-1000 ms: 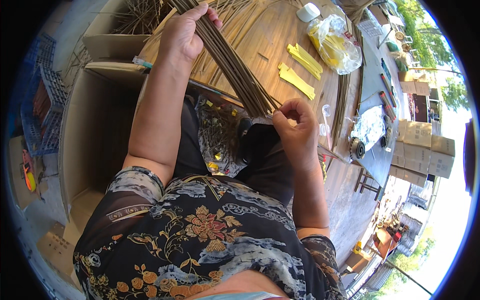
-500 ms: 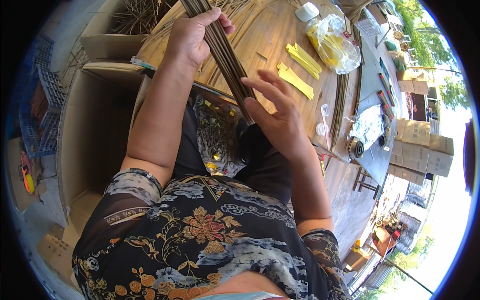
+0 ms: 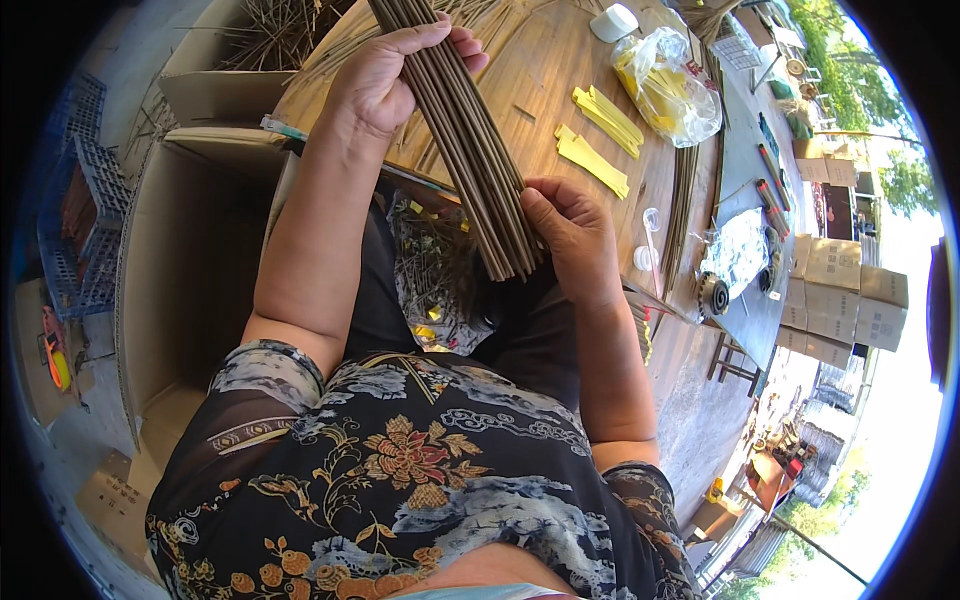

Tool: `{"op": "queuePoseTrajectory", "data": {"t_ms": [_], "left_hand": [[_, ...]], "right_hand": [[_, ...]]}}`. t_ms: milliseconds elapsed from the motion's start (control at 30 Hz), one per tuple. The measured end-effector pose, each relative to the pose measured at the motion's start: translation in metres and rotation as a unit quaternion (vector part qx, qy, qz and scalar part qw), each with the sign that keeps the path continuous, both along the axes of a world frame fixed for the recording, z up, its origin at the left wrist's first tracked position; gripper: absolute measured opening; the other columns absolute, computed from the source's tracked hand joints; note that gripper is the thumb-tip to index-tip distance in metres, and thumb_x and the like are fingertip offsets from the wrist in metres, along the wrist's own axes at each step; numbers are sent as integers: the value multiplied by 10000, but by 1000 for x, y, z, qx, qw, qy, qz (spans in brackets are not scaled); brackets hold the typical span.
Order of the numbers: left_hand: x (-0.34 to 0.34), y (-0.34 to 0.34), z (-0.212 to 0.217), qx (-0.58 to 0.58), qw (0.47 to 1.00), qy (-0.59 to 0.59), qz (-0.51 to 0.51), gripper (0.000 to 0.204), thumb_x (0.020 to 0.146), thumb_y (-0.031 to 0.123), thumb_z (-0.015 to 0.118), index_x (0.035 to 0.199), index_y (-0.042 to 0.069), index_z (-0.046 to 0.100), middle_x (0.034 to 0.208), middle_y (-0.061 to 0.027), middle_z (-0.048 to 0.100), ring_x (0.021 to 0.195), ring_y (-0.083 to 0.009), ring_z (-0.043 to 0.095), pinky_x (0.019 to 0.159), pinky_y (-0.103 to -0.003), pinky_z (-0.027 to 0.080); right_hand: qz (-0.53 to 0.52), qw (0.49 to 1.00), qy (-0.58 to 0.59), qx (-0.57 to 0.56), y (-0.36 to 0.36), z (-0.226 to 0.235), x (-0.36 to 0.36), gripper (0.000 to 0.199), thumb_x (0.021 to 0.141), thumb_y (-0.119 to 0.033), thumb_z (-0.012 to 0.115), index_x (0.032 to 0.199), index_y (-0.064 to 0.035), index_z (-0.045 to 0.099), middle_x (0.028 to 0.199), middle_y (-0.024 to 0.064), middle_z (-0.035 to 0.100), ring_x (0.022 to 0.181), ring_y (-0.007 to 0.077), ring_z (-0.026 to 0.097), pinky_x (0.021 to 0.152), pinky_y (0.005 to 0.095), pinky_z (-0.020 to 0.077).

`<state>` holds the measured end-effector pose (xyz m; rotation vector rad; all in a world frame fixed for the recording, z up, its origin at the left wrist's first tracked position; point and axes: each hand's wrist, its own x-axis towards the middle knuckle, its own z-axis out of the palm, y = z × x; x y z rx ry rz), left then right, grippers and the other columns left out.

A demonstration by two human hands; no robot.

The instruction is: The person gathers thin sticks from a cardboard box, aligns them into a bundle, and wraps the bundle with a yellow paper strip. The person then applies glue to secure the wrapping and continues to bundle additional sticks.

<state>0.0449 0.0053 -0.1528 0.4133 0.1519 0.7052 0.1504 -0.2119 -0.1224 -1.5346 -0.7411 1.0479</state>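
Observation:
A bundle of thin brown sticks, which look like incense sticks, slants from the top of the picture down over my lap. My left hand is closed around its upper part, thumb across the top. Lower down, my right hand pinches the bundle's right edge between thumb and curled fingers. The lower stick ends are fanned a little and do not line up evenly. To the right of the bundle, two groups of yellow strips lie on the wooden table.
A clear plastic bag with yellow contents and a white lidded jar stand beyond the strips. More sticks lie along the table's right side. An open cardboard box stands at my left, another with loose sticks behind it.
The bundle's lower end has spread wider and shows flatter. My right hand has gone from loosely spread fingers beside the bundle to a pinch on its right edge.

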Motion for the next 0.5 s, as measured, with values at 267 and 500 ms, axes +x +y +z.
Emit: {"op": "queuePoseTrajectory", "data": {"t_ms": [267,500], "left_hand": [[0,-3,-1,64,997,33,22,103,813,74,581,807,-28,592,771,-163,621,773,-283,631,775,-411,532],[-6,-4,5,49,995,63,-62,101,825,64,568,864,-28,583,848,-133,609,862,-253,611,847,-390,506]], "right_hand": [[123,894,-423,83,5,18,-7,302,822,-106,579,1116,-50,542,1123,136,517,1015,232,523,849,311,419],[129,927,-349,35,6,9,-7,309,783,-26,515,1086,-72,556,984,170,570,873,329,577,754,345,462]]}}
